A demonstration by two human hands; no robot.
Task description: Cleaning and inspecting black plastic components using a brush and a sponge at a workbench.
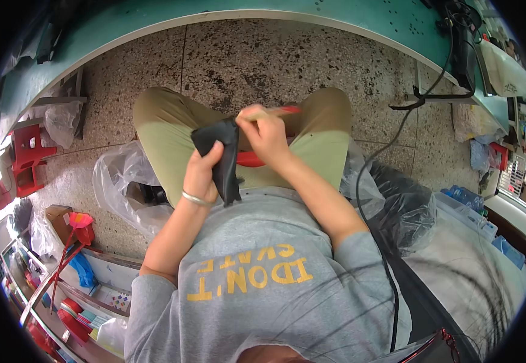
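Note:
In front of my lap, my left hand (200,172) is closed on a dark, limp piece that looks like black leather or cloth (226,151), its thumb pressed on the surface. The piece hangs down toward my grey shirt. My right hand (264,134) is pinched at the piece's upper right corner. From behind its fingers a slim red thing (288,111) sticks out to the right, blurred, so its kind is unclear. The tip between the right fingers is hidden.
A green-topped table (136,27) curves across the far side. A black cable (390,139) runs down on the right. Clear plastic bags (118,181) lie by my left leg, a dark bag (402,206) by my right. A red stool (28,158) stands at left.

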